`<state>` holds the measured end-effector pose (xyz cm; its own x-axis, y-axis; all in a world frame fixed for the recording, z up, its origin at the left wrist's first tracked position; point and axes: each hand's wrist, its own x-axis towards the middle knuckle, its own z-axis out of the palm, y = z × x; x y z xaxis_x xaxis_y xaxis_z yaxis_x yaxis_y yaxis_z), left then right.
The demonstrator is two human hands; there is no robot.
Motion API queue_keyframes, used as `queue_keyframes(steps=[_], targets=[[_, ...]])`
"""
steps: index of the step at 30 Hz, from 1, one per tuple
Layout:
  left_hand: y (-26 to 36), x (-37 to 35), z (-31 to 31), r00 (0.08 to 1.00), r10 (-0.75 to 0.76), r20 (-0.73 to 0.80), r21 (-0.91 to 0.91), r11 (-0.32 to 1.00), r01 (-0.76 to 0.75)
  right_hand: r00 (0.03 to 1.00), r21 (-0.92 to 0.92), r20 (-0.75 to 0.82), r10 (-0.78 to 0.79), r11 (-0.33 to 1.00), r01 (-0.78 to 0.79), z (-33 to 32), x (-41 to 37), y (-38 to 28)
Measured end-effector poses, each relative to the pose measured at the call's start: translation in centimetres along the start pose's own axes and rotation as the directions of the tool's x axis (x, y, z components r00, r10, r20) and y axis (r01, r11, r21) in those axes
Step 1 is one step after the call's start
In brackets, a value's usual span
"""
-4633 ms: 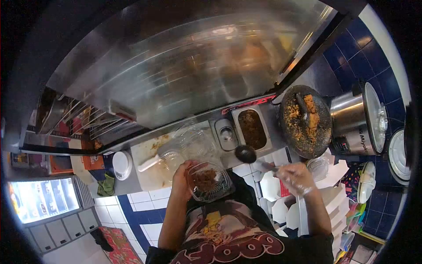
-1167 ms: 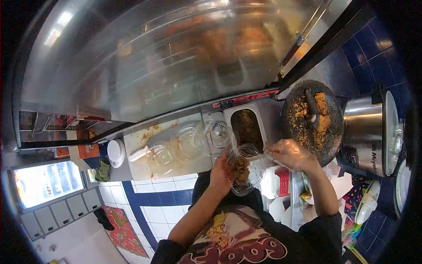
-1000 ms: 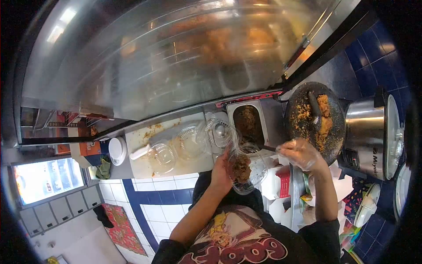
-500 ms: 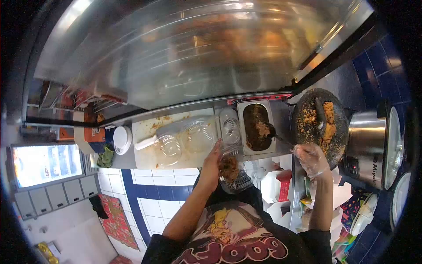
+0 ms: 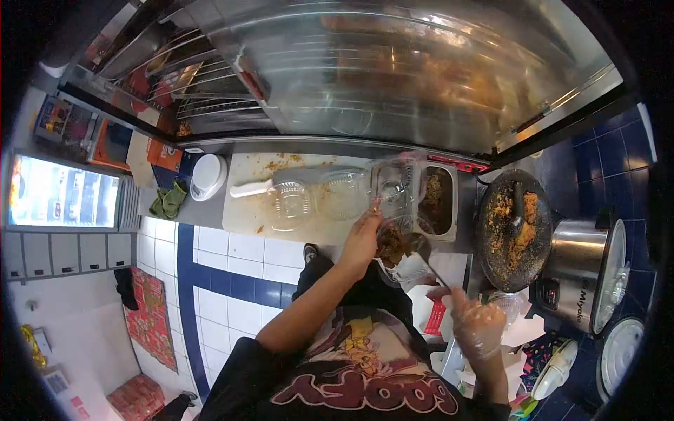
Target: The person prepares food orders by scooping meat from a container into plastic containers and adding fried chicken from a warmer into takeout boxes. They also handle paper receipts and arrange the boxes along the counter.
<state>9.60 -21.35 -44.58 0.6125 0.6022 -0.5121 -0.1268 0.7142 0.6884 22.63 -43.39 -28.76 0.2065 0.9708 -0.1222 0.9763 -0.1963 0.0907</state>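
My left hand (image 5: pixel 361 240) grips the edge of a clear plastic takeaway container (image 5: pixel 406 277), whose lid stands raised behind it. Brown food (image 5: pixel 390 245) lies inside the container. In a clear plastic glove, my right hand (image 5: pixel 479 324) is closed round the handle of a dark ladle (image 5: pixel 420 247), its bowl over the container's right part. Just beyond, a metal pan (image 5: pixel 449 235) holds dark brown sauce with bits in it; the raised lid overlaps its left side. At the right is a stone mortar (image 5: pixel 495 270) with a pestle (image 5: pixel 518 203) among orange crumbs and fried pieces.
Open clear containers (image 5: pixel 291 203) and a white-handled knife (image 5: pixel 250 189) lie on a crumb-strewn white cutting board (image 5: pixel 246 214). A white scale (image 5: pixel 209 175) and green cloth (image 5: pixel 168 200) are at the left. A glass display case (image 5: pixel 393 91) borders the counter; a rice cooker (image 5: pixel 579 259) stands right.
My right hand has brought the ladle from the sauce pan down and left to the container. The container, in my left hand, now sits nearer the pan. The view has shifted.
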Motion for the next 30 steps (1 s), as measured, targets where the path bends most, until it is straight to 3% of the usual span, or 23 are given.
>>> queue_keyframes(steps=[2, 3, 10, 12, 15, 20, 23, 26, 28, 30], targets=[[0.0, 0.0, -0.2, 0.998, 0.064, 0.013, 0.061, 0.996, -0.065, 0.990, -0.031, -0.135, -0.051, 0.998, 0.047, -0.1, -0.4, -0.7], [0.3, -0.2, -0.3, 0.995, 0.090, 0.036, 0.086, 0.992, -0.093, 0.977, 0.041, -0.214, -0.020, 0.999, 0.029, 0.1, -0.6, -0.8], [1.8, -1.4, -0.3, 0.966, 0.113, 0.232, 0.112, 0.984, -0.142, 0.977, -0.049, -0.202, -0.067, 0.997, 0.058, -2.3, -0.4, -2.2], [2.2, -1.7, -0.1, 0.966, 0.083, 0.244, 0.129, 0.985, -0.117, 0.952, -0.149, -0.212, -0.221, 0.970, 0.192, -2.6, 0.3, -2.3], [2.6, -1.9, -0.2, 0.964, 0.047, 0.261, 0.171, 0.981, -0.094, 0.940, -0.203, -0.209, -0.271, 0.952, 0.229, -1.7, 0.2, -2.0], [2.1, -1.5, -1.2, 0.953, 0.051, 0.297, 0.218, 0.969, -0.119, 0.924, -0.287, -0.230, -0.306, 0.928, 0.236, -3.8, -0.1, -1.2], [2.1, -1.7, -1.0, 0.943, -0.033, 0.330, 0.202, 0.979, -0.036, 0.917, -0.307, -0.226, -0.328, 0.917, 0.253, -2.6, 0.0, -1.6], [2.6, -2.1, -0.7, 0.939, 0.029, 0.344, 0.191, 0.977, -0.100, 0.920, -0.295, -0.204, -0.334, 0.917, 0.268, -2.0, -0.1, -1.0], [2.6, -1.9, -1.0, 0.940, -0.026, 0.339, 0.180, 0.983, -0.038, 0.919, -0.282, -0.208, -0.336, 0.920, 0.272, -2.3, 0.0, -0.6], [2.7, -1.9, -1.2, 0.935, -0.007, 0.354, 0.210, 0.975, -0.072, 0.900, -0.294, -0.317, -0.301, 0.933, 0.209, -3.1, 0.0, -0.4]])
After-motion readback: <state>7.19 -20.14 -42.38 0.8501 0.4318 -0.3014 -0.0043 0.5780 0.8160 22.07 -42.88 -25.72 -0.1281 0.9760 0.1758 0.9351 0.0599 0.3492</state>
